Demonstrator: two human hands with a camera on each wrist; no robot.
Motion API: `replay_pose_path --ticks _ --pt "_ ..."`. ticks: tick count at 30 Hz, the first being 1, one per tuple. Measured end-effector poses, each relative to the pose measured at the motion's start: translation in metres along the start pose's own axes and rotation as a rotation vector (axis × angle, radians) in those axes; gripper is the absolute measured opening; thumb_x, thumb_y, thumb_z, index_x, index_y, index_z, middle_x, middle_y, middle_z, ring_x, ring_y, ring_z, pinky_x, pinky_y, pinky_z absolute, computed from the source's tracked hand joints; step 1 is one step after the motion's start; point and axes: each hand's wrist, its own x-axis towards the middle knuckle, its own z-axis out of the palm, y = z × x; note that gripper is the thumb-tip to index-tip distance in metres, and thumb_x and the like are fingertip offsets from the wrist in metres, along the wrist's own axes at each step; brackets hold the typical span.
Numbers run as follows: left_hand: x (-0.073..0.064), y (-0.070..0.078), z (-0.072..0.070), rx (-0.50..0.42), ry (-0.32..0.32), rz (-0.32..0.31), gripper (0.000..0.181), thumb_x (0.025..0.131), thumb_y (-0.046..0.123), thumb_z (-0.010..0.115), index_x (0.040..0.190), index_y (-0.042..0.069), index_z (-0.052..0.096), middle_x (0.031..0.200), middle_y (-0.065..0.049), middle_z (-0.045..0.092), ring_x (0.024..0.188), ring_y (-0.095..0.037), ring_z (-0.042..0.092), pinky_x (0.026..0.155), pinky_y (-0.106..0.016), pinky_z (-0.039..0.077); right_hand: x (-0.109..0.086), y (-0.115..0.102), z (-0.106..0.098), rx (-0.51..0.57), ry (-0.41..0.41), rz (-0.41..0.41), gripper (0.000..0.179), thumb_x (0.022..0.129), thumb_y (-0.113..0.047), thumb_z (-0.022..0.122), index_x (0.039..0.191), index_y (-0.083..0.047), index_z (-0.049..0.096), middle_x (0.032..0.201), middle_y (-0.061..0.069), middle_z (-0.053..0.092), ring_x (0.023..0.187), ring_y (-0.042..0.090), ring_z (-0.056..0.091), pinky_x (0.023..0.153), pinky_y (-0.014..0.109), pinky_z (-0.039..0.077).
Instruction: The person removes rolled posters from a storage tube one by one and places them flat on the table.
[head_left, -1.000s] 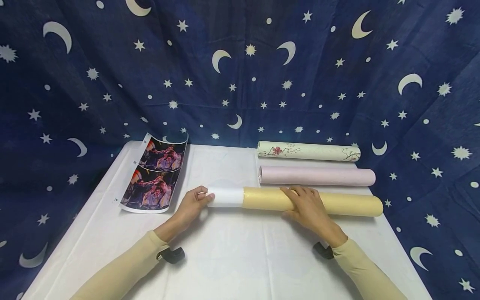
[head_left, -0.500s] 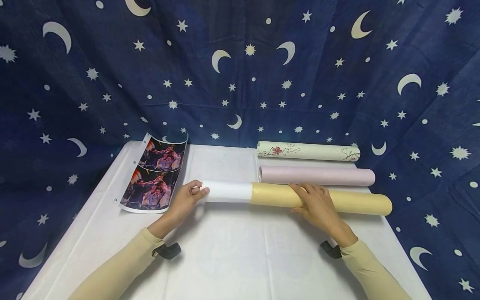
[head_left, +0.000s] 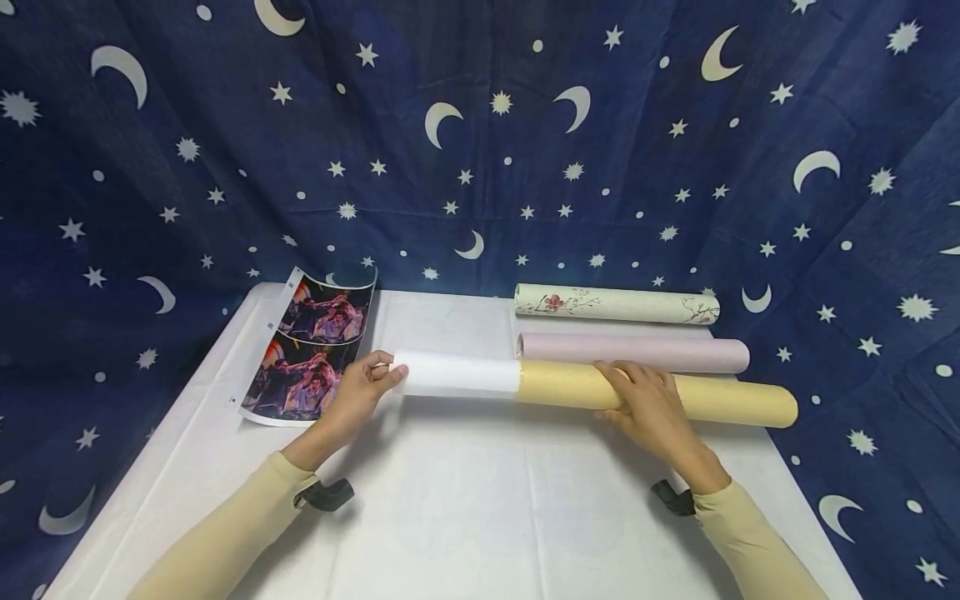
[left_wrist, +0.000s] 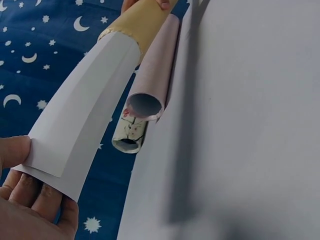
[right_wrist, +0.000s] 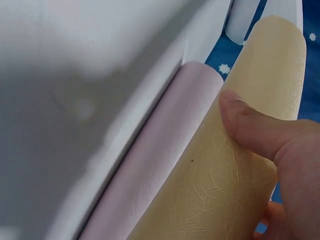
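A rolled white paper sheet (head_left: 457, 375) sticks out of the left end of a yellow paper roll (head_left: 555, 383). My left hand (head_left: 362, 390) pinches the sheet's free end, thumb on top and fingers beneath, as the left wrist view shows. Around the middle of the yellow roll, my right hand (head_left: 651, 410) keeps its grip; in the right wrist view the thumb (right_wrist: 250, 122) lies along its creased surface. A shadow falls on the table below the white sheet. How far the sheet reaches inside the yellow roll is hidden.
Just behind lies a pale pink roll (head_left: 637, 353), then a cream roll with a red blossom print (head_left: 615, 303). At the back left, a curled printed photo sheet (head_left: 303, 375) rests on the white-covered table (head_left: 465, 500). A blue star-patterned curtain (head_left: 480, 125) hangs behind.
My hands have drawn apart: the left went left and slightly away from me, the right went right with the yellow roll. More of the white sheet shows between them.
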Motion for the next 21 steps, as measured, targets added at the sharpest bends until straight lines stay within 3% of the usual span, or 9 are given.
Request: replay_pose_path --ticks 11,14,18,21 --pt "0.004 0.008 -0.019 -0.011 0.057 0.045 0.024 0.094 0.022 0.067 0.101 0.002 0.055 0.066 0.013 0.045 0.071 -0.006 0.041 0.065 -0.024 0.035 -0.003 0.011 -0.011 0.013 0.038 0.012 0.081 0.071 -0.031 0.086 0.142 -0.018 0.049 0.125 0.014 0.06 0.118 0.042 0.052 0.099 0.061 0.031" --pt "0.004 0.012 -0.024 -0.041 0.075 0.064 0.024 0.094 0.019 0.066 0.102 0.0 0.054 0.066 0.013 0.041 0.067 -0.004 0.038 0.061 -0.022 0.033 -0.003 0.013 -0.013 0.016 0.055 0.014 0.082 0.07 -0.03 0.086 0.142 -0.018 0.05 0.125 0.014 0.061 0.117 0.042 0.053 0.098 0.062 0.032" --pt "0.002 0.017 -0.03 -0.072 0.087 0.088 0.023 0.096 0.016 0.063 0.107 -0.001 0.052 0.067 0.015 0.046 0.067 -0.001 0.042 0.061 -0.018 0.036 -0.003 0.015 -0.015 0.024 0.075 0.018 0.081 0.069 -0.029 0.087 0.141 -0.018 0.051 0.124 0.014 0.061 0.117 0.042 0.053 0.097 0.062 0.032" --pt "0.002 0.018 -0.034 -0.084 0.091 0.097 0.024 0.097 0.016 0.061 0.11 -0.002 0.051 0.071 0.017 0.053 0.074 -0.001 0.048 0.068 -0.016 0.041 -0.004 0.017 -0.015 0.036 0.084 0.021 0.082 0.069 -0.03 0.087 0.141 -0.018 0.051 0.124 0.014 0.061 0.117 0.042 0.053 0.096 0.061 0.032"
